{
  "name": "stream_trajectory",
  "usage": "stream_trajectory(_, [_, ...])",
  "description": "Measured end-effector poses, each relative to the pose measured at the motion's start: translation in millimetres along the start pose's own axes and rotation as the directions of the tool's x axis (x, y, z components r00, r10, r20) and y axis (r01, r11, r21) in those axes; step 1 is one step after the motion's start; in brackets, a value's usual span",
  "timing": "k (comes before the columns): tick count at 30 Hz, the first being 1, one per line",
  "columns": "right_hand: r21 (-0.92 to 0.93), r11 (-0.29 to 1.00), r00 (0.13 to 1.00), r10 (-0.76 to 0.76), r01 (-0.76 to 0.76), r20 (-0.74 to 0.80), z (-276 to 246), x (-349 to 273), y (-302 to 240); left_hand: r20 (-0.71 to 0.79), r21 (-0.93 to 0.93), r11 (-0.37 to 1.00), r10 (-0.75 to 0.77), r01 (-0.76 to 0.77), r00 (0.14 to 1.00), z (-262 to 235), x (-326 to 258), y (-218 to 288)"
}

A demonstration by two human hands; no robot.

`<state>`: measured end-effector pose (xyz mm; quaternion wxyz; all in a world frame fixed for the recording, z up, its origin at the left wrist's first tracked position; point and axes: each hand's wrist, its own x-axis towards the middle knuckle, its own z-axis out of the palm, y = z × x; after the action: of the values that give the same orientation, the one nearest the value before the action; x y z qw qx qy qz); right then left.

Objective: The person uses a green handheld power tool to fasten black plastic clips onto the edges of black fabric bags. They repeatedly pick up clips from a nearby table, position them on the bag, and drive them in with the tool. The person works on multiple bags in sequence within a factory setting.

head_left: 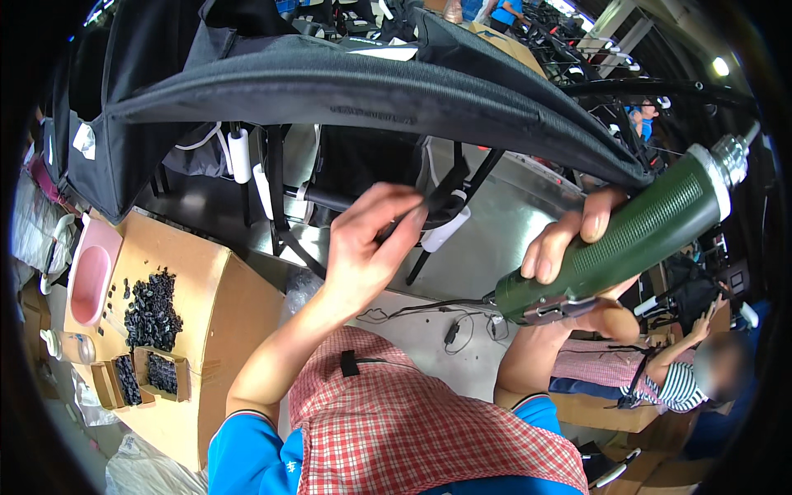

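My right hand [582,239] is wrapped round a green electric screwdriver [619,239], its silver tip pointing up and to the right. A black cord leaves the tool's lower end. In front of me, my left hand [371,235] is closed in a pinch on a black strap [450,183], slightly smeared by motion. Above both hands arches a black fabric canopy [346,91] on a dark tubular frame. White sleeves [239,157] sit on the frame's legs. What lies under my left fingers is partly hidden.
On my left, a cardboard-topped stand [206,305] bears a heap of small black parts [153,309], a pink tub [95,276], small cardboard boxes [161,373] and a clear jar [70,346]. A metal worktop [487,256] lies under the frame. Another person [681,384] is at the right.
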<state>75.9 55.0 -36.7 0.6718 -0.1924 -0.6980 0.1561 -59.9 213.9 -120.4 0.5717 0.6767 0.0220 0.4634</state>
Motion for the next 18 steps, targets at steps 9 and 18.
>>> stream_trajectory(9, [0.022,0.994,0.98,-0.111,0.108,0.166,-18,10,11,-0.224,0.122,0.992,0.072,-0.045,0.972,36,25,-15])
stream_trajectory(18, [-0.005,0.997,0.997,-0.076,0.076,0.026,-9,3,5,-0.082,-0.173,0.948,-0.283,0.266,0.956,40,32,-27])
